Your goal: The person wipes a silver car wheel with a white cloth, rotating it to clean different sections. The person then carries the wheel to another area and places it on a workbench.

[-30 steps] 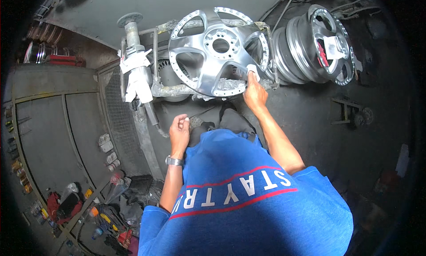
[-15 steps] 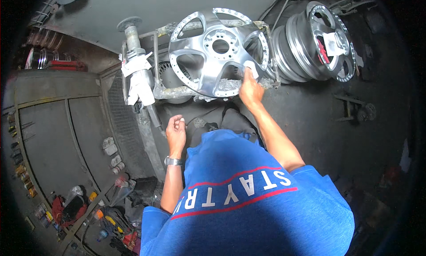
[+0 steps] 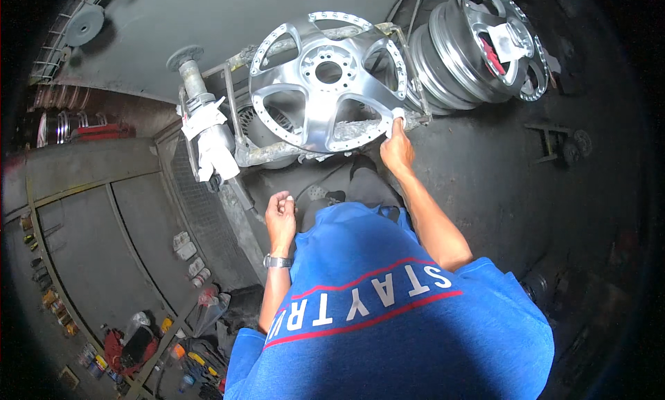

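A silver wheel face (image 3: 325, 116) with broad spokes and small holes around its rim lies on a metal frame (image 3: 270, 153) in front of me. My right hand (image 3: 397, 155) pinches a small white cloth (image 3: 397, 114) against the wheel's lower right rim. Apart from the wheel, my left hand (image 3: 280, 220) hangs near my waist with its fingers curled. A small white spot shows at its fingertips; I cannot make out what it is.
Left of the wheel stands a grey post (image 3: 197, 88) with white gloves (image 3: 215, 154) draped on it. More wheels (image 3: 457, 60) stand at the right, with a white cloth (image 3: 509, 42) and something red on one. A wheeled metal frame (image 3: 557, 144) sits farther right; bags (image 3: 131, 344) lie lower left.
My right hand and the cloth have slid a little down along the rim's lower right edge. The view has shifted slightly; my left hand stays near my waist, fingers still curled.
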